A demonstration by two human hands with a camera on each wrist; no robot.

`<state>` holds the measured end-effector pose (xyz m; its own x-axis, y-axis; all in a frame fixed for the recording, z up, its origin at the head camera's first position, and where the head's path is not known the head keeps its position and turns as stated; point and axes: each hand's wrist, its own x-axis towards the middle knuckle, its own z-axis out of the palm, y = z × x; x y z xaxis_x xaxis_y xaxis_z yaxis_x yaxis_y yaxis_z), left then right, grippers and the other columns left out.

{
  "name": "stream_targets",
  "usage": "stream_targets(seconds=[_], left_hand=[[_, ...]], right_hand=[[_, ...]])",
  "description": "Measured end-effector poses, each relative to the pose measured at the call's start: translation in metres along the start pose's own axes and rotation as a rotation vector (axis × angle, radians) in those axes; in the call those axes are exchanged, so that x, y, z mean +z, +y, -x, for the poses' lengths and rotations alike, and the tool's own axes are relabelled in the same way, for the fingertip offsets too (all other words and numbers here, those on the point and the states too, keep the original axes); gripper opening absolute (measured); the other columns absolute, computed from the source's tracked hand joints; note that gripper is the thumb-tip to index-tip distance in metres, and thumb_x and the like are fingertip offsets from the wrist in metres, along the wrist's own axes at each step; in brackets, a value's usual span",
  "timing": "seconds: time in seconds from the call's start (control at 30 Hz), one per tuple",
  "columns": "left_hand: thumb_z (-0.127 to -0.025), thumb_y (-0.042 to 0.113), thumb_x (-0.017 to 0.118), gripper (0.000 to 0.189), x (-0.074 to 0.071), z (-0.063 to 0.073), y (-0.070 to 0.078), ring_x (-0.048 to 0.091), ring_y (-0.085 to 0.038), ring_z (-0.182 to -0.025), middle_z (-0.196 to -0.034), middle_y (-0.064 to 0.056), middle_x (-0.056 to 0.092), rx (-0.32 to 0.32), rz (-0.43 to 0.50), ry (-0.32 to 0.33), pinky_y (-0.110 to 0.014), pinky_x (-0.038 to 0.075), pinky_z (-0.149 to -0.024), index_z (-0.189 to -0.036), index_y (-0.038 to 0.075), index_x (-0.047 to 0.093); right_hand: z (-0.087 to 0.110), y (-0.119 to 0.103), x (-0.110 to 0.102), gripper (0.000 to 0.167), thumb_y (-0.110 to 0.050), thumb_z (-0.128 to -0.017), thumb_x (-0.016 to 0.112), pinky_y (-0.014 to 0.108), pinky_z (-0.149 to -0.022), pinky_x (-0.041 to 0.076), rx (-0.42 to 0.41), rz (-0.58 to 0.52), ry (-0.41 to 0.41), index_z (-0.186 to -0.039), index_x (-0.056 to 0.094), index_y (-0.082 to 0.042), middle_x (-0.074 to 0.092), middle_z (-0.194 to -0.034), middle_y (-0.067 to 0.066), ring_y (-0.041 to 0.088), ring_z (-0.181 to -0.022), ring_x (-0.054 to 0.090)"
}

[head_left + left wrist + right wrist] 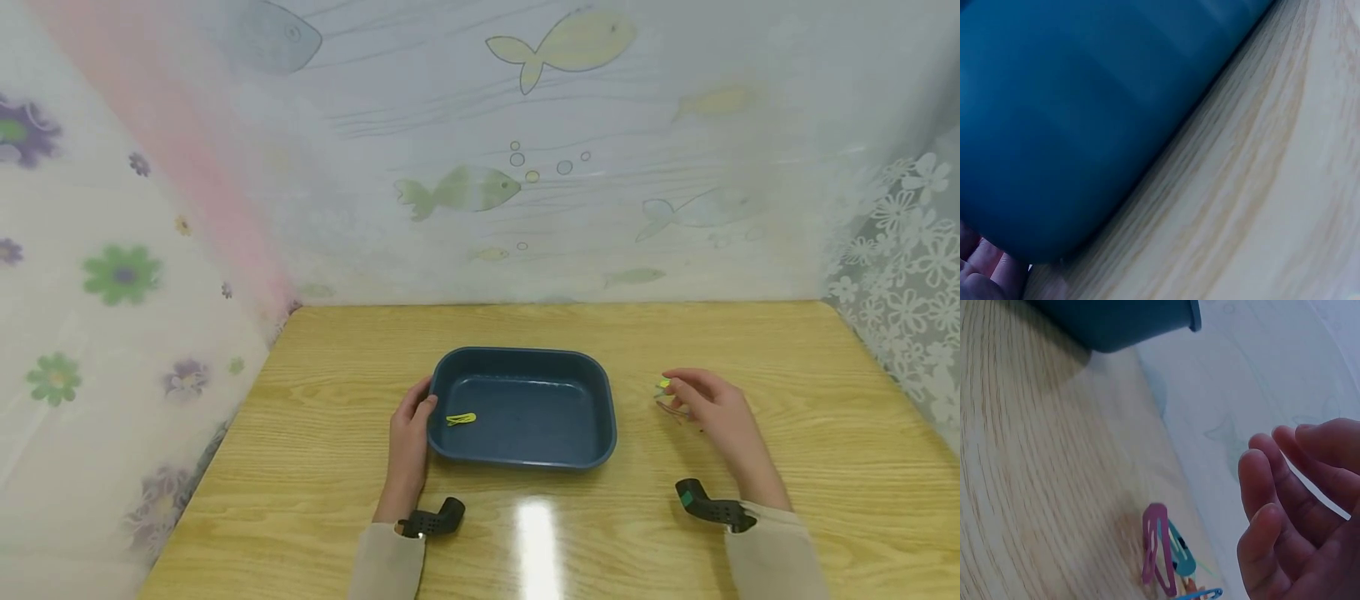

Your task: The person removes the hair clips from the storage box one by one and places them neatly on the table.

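Observation:
A dark blue plastic basin [611,408] sits on the table, a yellow snap hair clip [461,419] lying inside near its left wall. My left hand [411,433] grips the basin's left side, thumb at the rim and fingers outside. To the right of the basin, my right hand [716,412] hovers over a small group of hair clips, a yellow one [664,383] near its fingertips. The right wrist view shows the loosely bent fingers [1255,478] with nothing between them. Beside them lie a purple hair clip [1157,509], a teal one [1185,561] and a blue one [1210,592].
The wood-grain table [345,350] extends around the basin. Behind it hangs a pale curtain [570,250] with printed fish, and a flowered curtain [165,350] borders the left side. Black wrist cameras [442,518] sit at both sleeves.

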<state>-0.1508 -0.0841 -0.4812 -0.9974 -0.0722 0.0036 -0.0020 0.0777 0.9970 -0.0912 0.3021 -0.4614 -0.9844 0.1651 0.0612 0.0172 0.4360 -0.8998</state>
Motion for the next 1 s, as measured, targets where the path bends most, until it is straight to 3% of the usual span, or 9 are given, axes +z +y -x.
stream_targets(seconds=[0.23, 0.37, 0.67, 1.0], left_hand=[[-0.091, 0.024, 0.049, 0.03, 0.0, 0.002, 0.005, 0.042, -0.007, -0.115, -0.122, 0.007, 0.051, -0.012, 0.004, -0.012, -0.03, 0.031, -0.099, -0.121, 0.022, 0.053], [-0.091, 0.026, 0.05, 0.03, -0.001, -0.001, -0.001, 0.042, -0.007, -0.115, -0.122, 0.008, 0.05, -0.003, 0.005, -0.01, -0.031, 0.032, -0.098, -0.12, 0.024, 0.054], [-0.09, 0.026, 0.05, 0.03, 0.003, -0.002, -0.001, 0.043, -0.007, -0.115, -0.121, 0.007, 0.051, -0.013, 0.023, -0.022, -0.03, 0.032, -0.098, -0.12, 0.023, 0.054], [-0.09, 0.024, 0.05, 0.028, 0.0, -0.002, -0.001, 0.043, -0.006, -0.114, -0.12, 0.008, 0.052, 0.002, 0.016, 0.006, -0.029, 0.032, -0.098, -0.118, 0.023, 0.055]], right_hand=[[0.0, -0.014, 0.007, 0.037, -0.032, -0.091, 0.048, 0.032, -0.064, 0.049, -0.037, -0.052, -0.094, -0.118, 0.054, -0.008, 0.059, -0.099, 0.016, 0.025, -0.082, 0.057], [0.001, -0.019, 0.015, 0.035, -0.033, -0.091, 0.049, 0.032, -0.065, 0.048, -0.052, -0.054, -0.115, -0.117, 0.055, -0.011, 0.059, -0.099, 0.016, 0.026, -0.082, 0.057], [0.001, -0.036, 0.026, 0.034, -0.031, -0.091, 0.05, 0.032, -0.062, 0.047, -0.117, -0.064, -0.153, -0.117, 0.056, -0.01, 0.06, -0.096, 0.013, 0.025, -0.08, 0.057], [-0.001, -0.059, 0.041, 0.029, -0.027, -0.092, 0.047, 0.034, -0.063, 0.048, -0.173, -0.103, -0.305, -0.115, 0.056, -0.011, 0.06, -0.099, 0.014, 0.019, -0.082, 0.058]])
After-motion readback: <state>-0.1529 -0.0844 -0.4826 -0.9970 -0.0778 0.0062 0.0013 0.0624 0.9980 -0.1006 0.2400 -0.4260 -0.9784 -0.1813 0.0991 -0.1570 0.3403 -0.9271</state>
